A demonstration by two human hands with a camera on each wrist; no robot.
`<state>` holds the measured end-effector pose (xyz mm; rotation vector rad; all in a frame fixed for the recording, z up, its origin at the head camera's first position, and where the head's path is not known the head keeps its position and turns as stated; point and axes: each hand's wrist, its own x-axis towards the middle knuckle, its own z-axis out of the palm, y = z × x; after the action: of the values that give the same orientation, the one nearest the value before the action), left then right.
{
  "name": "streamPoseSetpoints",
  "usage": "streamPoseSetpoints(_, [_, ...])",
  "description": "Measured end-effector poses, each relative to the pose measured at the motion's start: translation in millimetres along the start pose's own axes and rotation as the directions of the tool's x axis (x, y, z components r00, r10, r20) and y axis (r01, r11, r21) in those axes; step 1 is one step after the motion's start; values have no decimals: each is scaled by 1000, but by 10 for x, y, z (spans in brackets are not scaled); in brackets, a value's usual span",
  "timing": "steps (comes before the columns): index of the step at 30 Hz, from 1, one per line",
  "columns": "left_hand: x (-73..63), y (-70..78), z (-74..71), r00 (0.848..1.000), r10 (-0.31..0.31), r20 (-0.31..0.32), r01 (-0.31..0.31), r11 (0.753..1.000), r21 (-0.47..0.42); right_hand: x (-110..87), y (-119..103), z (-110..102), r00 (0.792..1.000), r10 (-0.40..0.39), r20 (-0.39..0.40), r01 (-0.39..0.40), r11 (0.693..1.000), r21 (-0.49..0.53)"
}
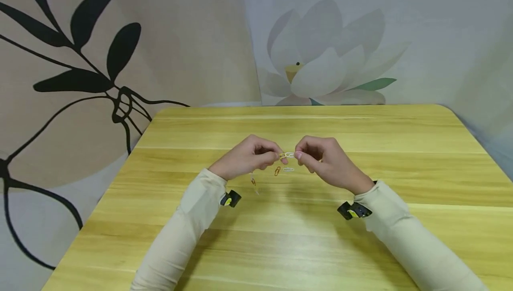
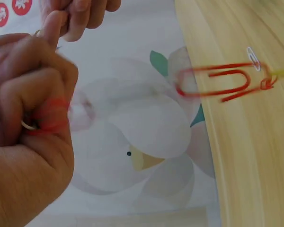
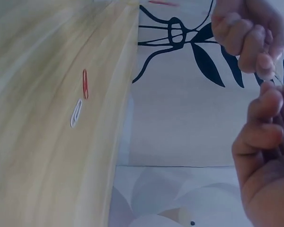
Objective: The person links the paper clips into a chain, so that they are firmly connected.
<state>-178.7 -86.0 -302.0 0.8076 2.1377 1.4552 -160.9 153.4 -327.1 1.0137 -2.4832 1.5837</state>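
Observation:
My left hand [image 1: 253, 156] pinches a yellow paper clip [image 1: 282, 155] between thumb and finger. Opposite it, my right hand [image 1: 332, 164] pinches a white paper clip [image 1: 290, 155], and the two clips meet end to end between the hands. From under the left palm dangles a chain of linked paper clips [image 1: 253, 181]. In the left wrist view a red clip [image 2: 213, 92] of that chain shows sharply outlined, while the links nearer the palm are blurred. Fingers hide most of the pinched clips in both wrist views.
On the wooden table [image 1: 280, 246] below the hands lie a loose red paper clip [image 3: 85, 84] and a loose white paper clip [image 3: 76, 113], close to each other. Behind the table's far edge hangs a cloth backdrop [image 1: 192, 37] with printed leaves and a flower.

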Motion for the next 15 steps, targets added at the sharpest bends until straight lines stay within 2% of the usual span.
streamPoseSetpoints(4, [25, 0, 26, 1000, 15, -3, -15, 998, 68, -1, 3, -4, 998, 64, 7, -64, 997, 52])
streamPoseSetpoints(9, [28, -2, 35, 999, 40, 3, -40, 996, 76, 46, 23, 20, 996, 84, -3, -83, 994, 76])
streamPoseSetpoints(12, [21, 5, 32, 998, 57, 4, -58, 997, 58, 100, 100, 42, 990, 140, -16, -139, 989, 50])
streamPoseSetpoints(15, [20, 16, 34, 997, 74, 13, -74, 996, 40, 162, 207, 70, 980, 198, 16, -198, 980, -5])
